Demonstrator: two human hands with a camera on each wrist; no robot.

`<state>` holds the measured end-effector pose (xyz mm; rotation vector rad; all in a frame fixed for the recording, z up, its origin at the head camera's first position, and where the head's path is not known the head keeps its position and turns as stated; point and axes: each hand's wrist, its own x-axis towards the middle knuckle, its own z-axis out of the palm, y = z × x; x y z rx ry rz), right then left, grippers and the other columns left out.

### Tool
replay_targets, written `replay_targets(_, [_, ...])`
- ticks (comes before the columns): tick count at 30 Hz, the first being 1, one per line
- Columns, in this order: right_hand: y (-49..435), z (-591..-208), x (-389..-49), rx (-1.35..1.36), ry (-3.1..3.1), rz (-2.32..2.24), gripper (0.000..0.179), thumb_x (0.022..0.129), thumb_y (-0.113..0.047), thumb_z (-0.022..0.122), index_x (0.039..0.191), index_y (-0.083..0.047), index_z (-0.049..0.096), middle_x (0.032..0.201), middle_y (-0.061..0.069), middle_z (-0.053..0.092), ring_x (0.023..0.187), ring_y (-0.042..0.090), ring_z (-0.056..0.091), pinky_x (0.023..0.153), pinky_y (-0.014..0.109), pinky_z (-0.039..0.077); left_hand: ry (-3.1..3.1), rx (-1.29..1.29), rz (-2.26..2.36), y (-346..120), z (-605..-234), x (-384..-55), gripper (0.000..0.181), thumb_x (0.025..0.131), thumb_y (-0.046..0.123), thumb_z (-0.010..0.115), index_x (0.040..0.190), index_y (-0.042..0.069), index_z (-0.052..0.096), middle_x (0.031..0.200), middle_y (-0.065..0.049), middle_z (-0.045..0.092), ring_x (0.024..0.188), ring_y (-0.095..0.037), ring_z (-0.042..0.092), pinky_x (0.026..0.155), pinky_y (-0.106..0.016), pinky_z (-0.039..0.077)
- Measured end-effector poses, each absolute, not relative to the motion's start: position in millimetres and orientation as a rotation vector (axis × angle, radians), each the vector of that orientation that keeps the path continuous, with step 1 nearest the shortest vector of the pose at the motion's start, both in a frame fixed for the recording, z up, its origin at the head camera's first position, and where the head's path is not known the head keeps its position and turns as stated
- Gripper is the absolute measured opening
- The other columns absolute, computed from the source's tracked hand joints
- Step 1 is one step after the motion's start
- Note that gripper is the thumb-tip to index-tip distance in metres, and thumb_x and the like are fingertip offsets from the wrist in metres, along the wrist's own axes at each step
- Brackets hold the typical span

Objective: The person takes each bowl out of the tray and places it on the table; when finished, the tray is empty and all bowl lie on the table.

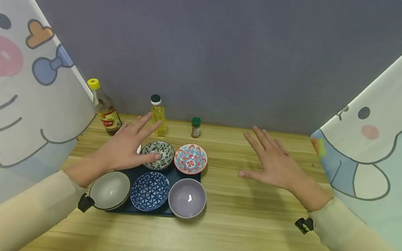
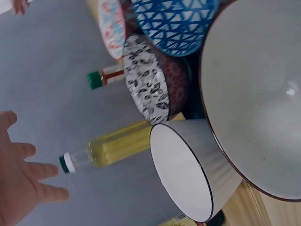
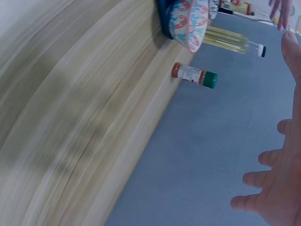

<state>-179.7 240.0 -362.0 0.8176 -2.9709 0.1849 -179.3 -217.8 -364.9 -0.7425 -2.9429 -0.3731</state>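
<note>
Fingers spread, my left hand (image 1: pixel 127 144) hovers over the left side of a group of bowls, holding nothing. Beneath and beside it are a black-and-white leaf-patterned bowl (image 1: pixel 163 150), a blue triangle-patterned bowl (image 1: pixel 150 191) and a large pale grey bowl (image 1: pixel 110 189). A white bowl (image 2: pixel 181 174) shows in the left wrist view; the hand mostly hides it from the head camera. Further right are a red-and-blue patterned bowl (image 1: pixel 191 159) and a lilac bowl (image 1: pixel 187 198). My right hand (image 1: pixel 274 162), also spread and holding nothing, hovers above the wooden table to the right of the bowls.
The bowls stand on a dark blue tray (image 1: pixel 133 209). Behind them are a yellow-capped sauce bottle (image 1: pixel 108 111), an oil bottle (image 1: pixel 159 121) and a green-capped spice jar (image 1: pixel 195 128). A grey wall (image 1: pixel 230 55) bounds the wooden table (image 1: pixel 218 242); cartoon-printed curtains (image 1: pixel 376 140) flank both sides.
</note>
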Motion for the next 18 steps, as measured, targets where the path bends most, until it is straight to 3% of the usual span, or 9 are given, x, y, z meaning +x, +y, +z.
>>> replay_targets(4, [236.1,-360.0,-183.8,0.807,-2.969,0.288,0.113,0.082,-0.079,0.064,0.167,-0.028,0.01,0.173,0.01,0.008,0.153,0.046,0.023,0.111,0.071,0.031,-2.936,-0.699,-0.488,-228.5,-362.9,-181.0,0.092,0.093,0.061,0.062,0.166,0.031,0.014,0.173,-0.011,0.01,0.148,-0.051,0.032,0.113,-0.076,0.022])
replay_targets(10, [230.2,-363.3,-193.3,0.766,-2.996,0.461,0.111,0.086,-0.071,0.068,0.166,-0.033,0.002,0.173,0.01,0.009,0.15,0.048,0.028,0.099,0.072,0.043,-2.933,-0.67,-0.661,-242.4,-359.1,-178.3,0.088,0.096,0.053,0.062,0.166,0.03,0.014,0.173,-0.007,0.01,0.149,-0.052,0.029,0.105,-0.078,0.032])
replay_targets(13, [227.4,-368.6,-198.1,0.763,-2.998,0.562,0.109,0.087,-0.069,0.068,0.166,-0.032,0.003,0.173,0.009,0.01,0.152,0.045,0.027,0.101,0.071,0.043,-2.927,-0.682,-0.733,-250.9,-358.8,-176.0,0.086,0.098,0.048,0.063,0.166,0.031,0.014,0.173,-0.007,0.011,0.151,-0.049,0.026,0.105,-0.079,0.031])
replay_targets(18, [221.4,-381.2,-207.2,0.788,-2.978,0.747,0.103,0.089,-0.065,0.068,0.166,-0.029,0.01,0.172,0.009,0.013,0.155,0.039,0.022,0.115,0.066,0.031,-2.907,-0.686,-0.852,-268.1,-361.3,-170.5,0.085,0.098,0.039,0.067,0.166,0.032,0.016,0.173,-0.007,0.013,0.154,-0.046,0.022,0.108,-0.079,0.025])
